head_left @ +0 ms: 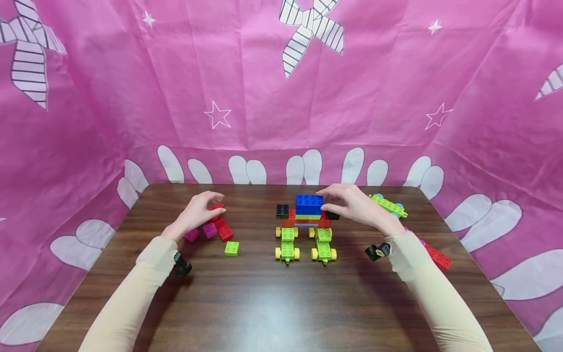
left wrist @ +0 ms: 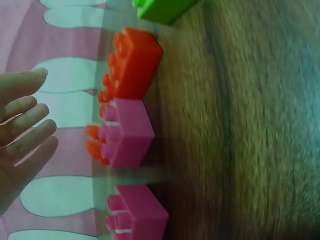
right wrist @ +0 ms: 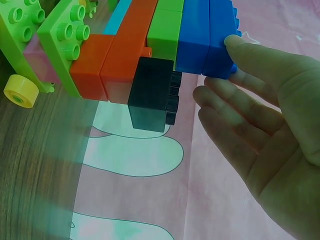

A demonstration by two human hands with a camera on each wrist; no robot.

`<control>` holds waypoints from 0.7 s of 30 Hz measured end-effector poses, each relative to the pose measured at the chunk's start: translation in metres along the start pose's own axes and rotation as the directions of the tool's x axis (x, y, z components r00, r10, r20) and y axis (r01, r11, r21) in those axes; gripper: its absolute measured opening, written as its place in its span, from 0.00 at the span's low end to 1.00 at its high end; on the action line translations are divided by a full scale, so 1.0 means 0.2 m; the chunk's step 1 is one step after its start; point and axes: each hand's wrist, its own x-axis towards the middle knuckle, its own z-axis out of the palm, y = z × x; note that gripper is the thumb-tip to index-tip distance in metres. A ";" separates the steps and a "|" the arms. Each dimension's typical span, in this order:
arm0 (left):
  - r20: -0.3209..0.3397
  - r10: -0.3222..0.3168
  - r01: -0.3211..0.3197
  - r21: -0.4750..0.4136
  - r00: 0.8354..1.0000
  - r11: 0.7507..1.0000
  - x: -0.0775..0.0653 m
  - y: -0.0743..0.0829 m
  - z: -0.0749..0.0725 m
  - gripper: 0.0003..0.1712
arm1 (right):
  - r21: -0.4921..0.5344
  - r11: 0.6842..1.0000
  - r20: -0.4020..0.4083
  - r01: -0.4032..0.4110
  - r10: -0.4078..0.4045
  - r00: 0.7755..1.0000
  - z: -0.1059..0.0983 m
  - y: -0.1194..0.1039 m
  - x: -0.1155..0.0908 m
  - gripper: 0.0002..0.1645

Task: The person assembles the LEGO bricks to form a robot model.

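Observation:
A toy vehicle of building bricks stands mid-table, with lime wheeled bases [head_left: 288, 249] on yellow wheels, red bricks [right wrist: 90, 65] above them, and black bricks [head_left: 282, 210] at both ends. Stacked blue bricks [head_left: 309, 201] form its top. My right hand [head_left: 349, 203] pinches the end of the upper blue brick [right wrist: 220, 40] between thumb and fingers. My left hand [head_left: 198, 212] hovers over loose bricks on the left, fingers relaxed and holding nothing. Under it lie a red brick [left wrist: 135, 65] and magenta bricks [left wrist: 132, 132]. A lime brick [head_left: 231, 249] lies closer to the front.
At the right back is another lime wheeled base [head_left: 389, 205] with blue wheels. A long red brick [head_left: 437, 256] lies beside the right forearm, partly hidden by the sleeve. Pink patterned cloth [head_left: 264, 98] hangs behind and beside the wooden table [head_left: 264, 303].

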 end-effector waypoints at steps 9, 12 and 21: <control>0.061 -0.142 0.133 0.135 0.988 0.982 0.02 -0.08 0.00 0.24 | 0.011 1.000 0.004 0.002 -0.002 1.000 0.01 0.00 -0.01 0.23; 0.099 -0.190 0.172 0.168 0.977 0.971 0.03 -0.09 0.01 0.24 | 0.006 1.000 0.005 -0.005 0.005 1.000 0.01 0.00 -0.01 0.23; 0.156 -0.269 0.232 0.221 0.951 0.947 0.07 -0.10 0.01 0.23 | -0.009 1.000 0.004 -0.001 0.001 1.000 0.01 0.00 -0.01 0.23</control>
